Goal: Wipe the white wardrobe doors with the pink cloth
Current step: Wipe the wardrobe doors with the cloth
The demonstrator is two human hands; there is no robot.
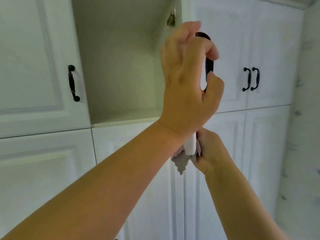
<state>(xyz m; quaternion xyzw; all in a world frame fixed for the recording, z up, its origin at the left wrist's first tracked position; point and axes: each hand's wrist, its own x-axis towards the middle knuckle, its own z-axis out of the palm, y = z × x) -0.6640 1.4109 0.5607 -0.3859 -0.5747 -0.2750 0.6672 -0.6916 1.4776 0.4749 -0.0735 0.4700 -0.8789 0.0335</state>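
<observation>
The left hand [188, 80] reaches up and curls its fingers [212, 49] around the dark handle [209, 66] of an open upper door [190, 144], which shows edge-on as a thin white strip running down behind the wrist. The thumb sits low on the handle and the other fingers wrap over its top, so the grip is closed around it.

Below, the right hand [209, 153] pinches the pink cloth [181, 161] against the bottom corner of that same door edge. The cloth folds around the corner, with a ragged tail hanging just under it on the left side. How the right fingers lie under the cloth is partly hidden.

Left of the door edge, the open cupboard [121, 75] shows bare pale walls and a shelf lip along its lower edge. A hinge [171, 18] shows near its top right corner. The closed door on the left [34, 58] carries one dark handle [73, 83] near its right edge. To the right, two closed doors meet at a seam with paired handles [251, 79] just beside each other. Lower wardrobe doors [43, 170] stand closed beneath.
</observation>
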